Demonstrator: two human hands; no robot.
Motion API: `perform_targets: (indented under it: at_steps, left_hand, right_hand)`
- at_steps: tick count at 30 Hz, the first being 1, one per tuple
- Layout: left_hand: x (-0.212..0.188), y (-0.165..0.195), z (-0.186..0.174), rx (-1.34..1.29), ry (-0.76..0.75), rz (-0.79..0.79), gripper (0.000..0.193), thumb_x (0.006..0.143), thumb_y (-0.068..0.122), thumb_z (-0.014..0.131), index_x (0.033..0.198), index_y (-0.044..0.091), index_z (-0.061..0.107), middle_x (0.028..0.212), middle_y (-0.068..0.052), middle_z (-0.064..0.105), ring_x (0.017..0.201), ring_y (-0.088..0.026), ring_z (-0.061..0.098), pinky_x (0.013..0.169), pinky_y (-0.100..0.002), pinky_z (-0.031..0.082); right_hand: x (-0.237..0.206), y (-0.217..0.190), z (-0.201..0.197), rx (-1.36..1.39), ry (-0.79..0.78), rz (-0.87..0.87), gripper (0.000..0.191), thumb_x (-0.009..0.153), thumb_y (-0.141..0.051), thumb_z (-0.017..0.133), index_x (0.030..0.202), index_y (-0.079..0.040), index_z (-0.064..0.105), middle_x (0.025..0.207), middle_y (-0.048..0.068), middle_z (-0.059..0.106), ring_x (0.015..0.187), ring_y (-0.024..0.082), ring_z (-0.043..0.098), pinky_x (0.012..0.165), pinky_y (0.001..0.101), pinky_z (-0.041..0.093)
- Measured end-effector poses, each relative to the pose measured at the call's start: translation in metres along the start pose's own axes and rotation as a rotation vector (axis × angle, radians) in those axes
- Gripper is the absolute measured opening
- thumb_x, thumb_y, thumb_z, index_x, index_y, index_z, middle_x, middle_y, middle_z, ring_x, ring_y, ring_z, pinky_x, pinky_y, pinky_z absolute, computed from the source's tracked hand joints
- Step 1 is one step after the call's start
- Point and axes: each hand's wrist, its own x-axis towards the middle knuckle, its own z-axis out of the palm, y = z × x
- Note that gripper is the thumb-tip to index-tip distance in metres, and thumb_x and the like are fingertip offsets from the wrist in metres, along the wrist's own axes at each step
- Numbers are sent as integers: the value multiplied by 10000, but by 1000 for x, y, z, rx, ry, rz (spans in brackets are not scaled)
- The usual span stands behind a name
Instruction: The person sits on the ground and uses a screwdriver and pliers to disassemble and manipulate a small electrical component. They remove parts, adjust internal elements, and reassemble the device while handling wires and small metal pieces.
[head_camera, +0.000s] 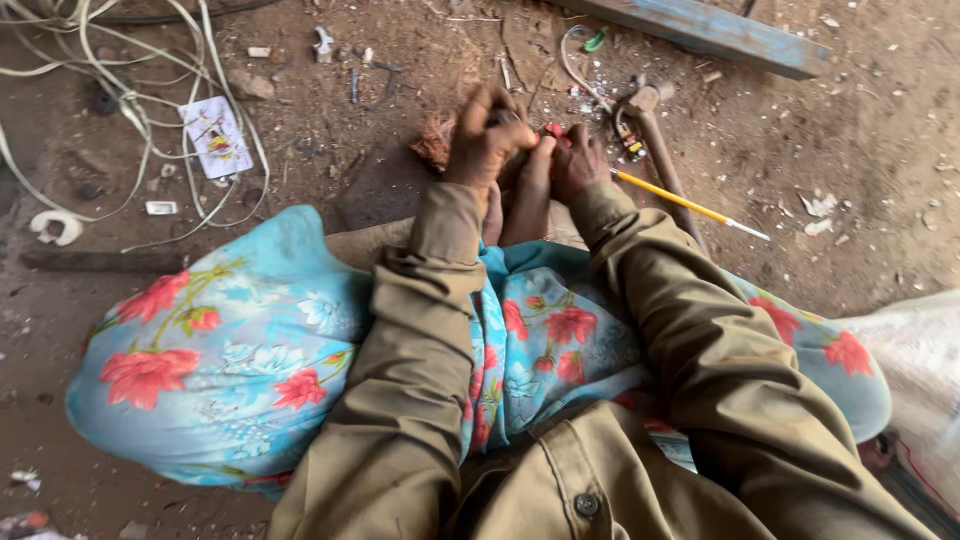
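Both hands meet over the dirt floor (800, 200), just past the person's bare feet (520, 205). Left hand (485, 140): fingers curled tight round a small dark piece (503, 117), mostly hidden in the fist, so shape can't be told. Right hand (578, 165): fingertips pinched together on a small red bit (553, 131), which sits betw. the two hands & touches both; looks like red plastic, v. small, detail unclear. Just right of the right fingers lies a hammer (655, 135) w/ wooden handle, & a yellow-handled screwdriver (690, 205) angled away. Left of the left fingers, a reddish-brown scrap clump (433, 140). Far left: white cables (130, 90) and a printed card (215, 135). Olive sleeves, blue floral cloth (230, 350) over knees.
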Motion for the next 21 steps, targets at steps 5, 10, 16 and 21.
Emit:
perform_targets:
  at_steps: [5,10,16,21]
  left_hand:
    - [7,-41,-11,36,-116,-159,250,691,81,702,905,78,574,799,-49,622,660,-149,549,569,-295,446]
    - [10,-76,-16,372,-350,-305,204,695,117,702,871,65,612,782,-85,679,704,-185,648,615,-311,526]
    - [2,-72,-19,851,-272,-148,253,768,193,760,995,123,672,995,-46,685,918,-176,642,820,-340,542]
    - [-19,-2,-12,766,-159,-114,302,938,335,670,1074,67,631,1019,-104,735,988,-215,706,948,-335,578]
  right_hand:
    - [-4,14,-8,-27,-39,-13,488,832,-368,785,1247,-152,645,1274,221,539,1155,457,537,967,498,482]
    - [-8,48,-24,-36,-19,-9,568,765,-313,816,1211,-21,619,1219,250,603,1178,464,534,1020,485,451]
    - [-23,74,-81,588,231,148,114,906,-100,678,1008,-50,692,898,126,706,772,222,674,683,395,568]
    - [-79,35,-161,1067,228,-205,206,875,50,563,1064,10,633,1005,100,673,858,185,681,762,343,603]
